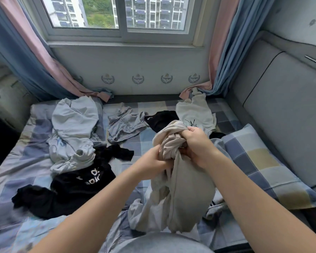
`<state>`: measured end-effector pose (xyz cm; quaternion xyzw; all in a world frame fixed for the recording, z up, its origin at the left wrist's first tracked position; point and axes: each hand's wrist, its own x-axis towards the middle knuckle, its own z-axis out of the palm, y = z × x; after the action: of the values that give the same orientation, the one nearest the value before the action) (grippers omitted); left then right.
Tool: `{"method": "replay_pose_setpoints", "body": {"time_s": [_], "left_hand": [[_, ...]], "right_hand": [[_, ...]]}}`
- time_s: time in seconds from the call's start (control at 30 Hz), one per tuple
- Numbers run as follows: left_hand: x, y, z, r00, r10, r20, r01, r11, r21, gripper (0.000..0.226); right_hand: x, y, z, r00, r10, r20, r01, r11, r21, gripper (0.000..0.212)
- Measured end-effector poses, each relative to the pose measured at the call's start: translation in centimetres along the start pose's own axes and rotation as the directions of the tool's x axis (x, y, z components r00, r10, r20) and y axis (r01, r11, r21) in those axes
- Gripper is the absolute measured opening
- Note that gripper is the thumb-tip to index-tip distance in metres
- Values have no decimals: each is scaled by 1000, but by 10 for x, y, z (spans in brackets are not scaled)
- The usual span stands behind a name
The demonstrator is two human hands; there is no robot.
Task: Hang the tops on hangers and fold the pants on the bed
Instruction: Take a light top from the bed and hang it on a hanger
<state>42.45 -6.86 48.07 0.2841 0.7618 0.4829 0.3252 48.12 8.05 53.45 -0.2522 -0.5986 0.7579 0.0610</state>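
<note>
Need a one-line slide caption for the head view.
Head view: left hand and right hand grip a bunched beige garment above a checked bed strewn with loose clothes.

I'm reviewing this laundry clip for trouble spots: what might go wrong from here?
The beige garment is bunched tight in the left hand and right hand, so it may stay twisted and fold unevenly. Its lower end dangles by the striped piece on the checked bedsheet and might drag it along.
</note>
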Motion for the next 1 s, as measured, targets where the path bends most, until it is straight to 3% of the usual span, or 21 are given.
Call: {"method": "replay_pose_setpoints", "body": {"time_s": [0.1, 0.17, 0.23, 0.3, 0.33, 0.4, 0.5, 0.57, 0.67, 0.83, 0.93, 1.0], "left_hand": [[5, 4, -1, 981, 41, -189, -53, 997, -60, 20], [6, 8, -8, 958, 23, -287, -64, 989, -135, 18], [7, 13, -18, 929, -5, -371, -73, 978, -197, 19], [9, 17, -24, 906, -54, -420, -80, 952, -296, 23], [11, 19, -26, 896, -73, -439, -90, 936, -339, 23], [15, 22, -30, 883, -79, -463, -107, 926, -363, 19], [17, 19, -40, 887, -88, -454, -92, 929, -359, 14], [14, 12, -50, 876, -115, -468, -64, 935, -350, 17], [9, 0, -59, 874, -147, -463, -11, 947, -321, 22], [1, -7, -62, 882, -156, -444, -2, 942, -335, 29], [-5, -1, -65, 897, -168, -408, -39, 891, -452, 20], [-9, 5, -68, 909, -160, -384, -67, 855, -514, 16]], "right_hand": [[-6, -6, 4, 996, -83, 17, 81, 991, 109, 16], [-9, -3, -1, 979, -200, -48, 191, 970, -151, 37], [-15, 6, -5, 947, -318, -37, 266, 844, -466, 74], [-22, 22, -3, 947, -316, 51, 269, 699, -663, 100], [-25, 32, -1, 960, -269, 81, 244, 653, -717, 102], [-25, 48, -1, 979, -193, 69, 182, 664, -726, 81], [-18, 53, -15, 976, -215, 28, 174, 701, -692, 33], [-7, 45, -27, 978, -207, 7, 170, 784, -597, 14], [12, 24, -50, 965, -213, -152, 120, 874, -470, 21], [39, 6, -84, 843, -256, -473, 107, 942, -319, 19], [41, 13, -85, 890, -210, -404, 34, 916, -400, 55], [35, 21, -76, 928, -195, -317, -1, 851, -525, 67]]}}
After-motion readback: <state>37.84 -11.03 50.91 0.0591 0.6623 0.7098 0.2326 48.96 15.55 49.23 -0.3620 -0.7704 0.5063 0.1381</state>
